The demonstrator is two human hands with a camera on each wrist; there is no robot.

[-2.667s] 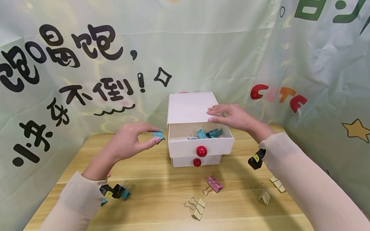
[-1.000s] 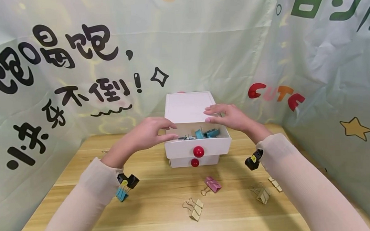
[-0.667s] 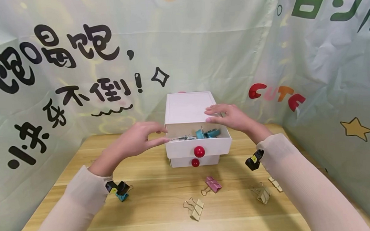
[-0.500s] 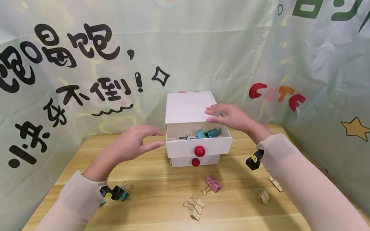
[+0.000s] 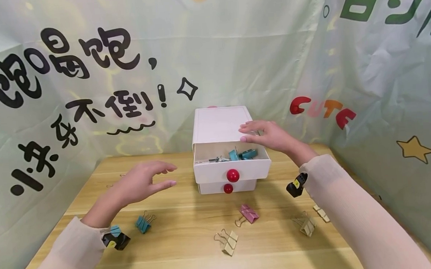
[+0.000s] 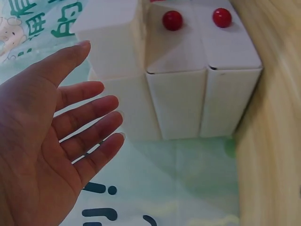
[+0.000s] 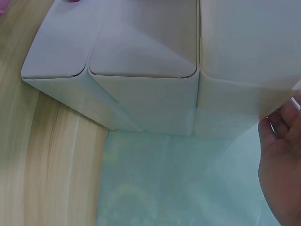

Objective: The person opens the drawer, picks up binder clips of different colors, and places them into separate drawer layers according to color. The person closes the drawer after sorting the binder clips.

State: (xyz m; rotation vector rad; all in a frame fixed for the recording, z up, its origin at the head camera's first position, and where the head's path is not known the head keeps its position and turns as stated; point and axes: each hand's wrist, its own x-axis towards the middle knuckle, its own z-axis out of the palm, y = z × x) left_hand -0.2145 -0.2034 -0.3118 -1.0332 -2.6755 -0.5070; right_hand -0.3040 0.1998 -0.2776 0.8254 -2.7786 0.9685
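Printed cloth (image 5: 216, 66) backed the counter (image 5: 184, 248), where my left hand (image 5: 139, 182) hung empty, fingers parted, near a blue clip (image 5: 143, 225) lying there, and I judged pinching its body best while my right hand (image 5: 271, 136), fingers relaxed, rested on the white box (image 5: 218, 124).

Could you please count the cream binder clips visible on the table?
3: the near-middle clip, then two towards the right: the nearer clip and the farther clip beside the right sleeve. Others may be hidden.

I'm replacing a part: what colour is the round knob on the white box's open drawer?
Red round knob, best seen in the head view.
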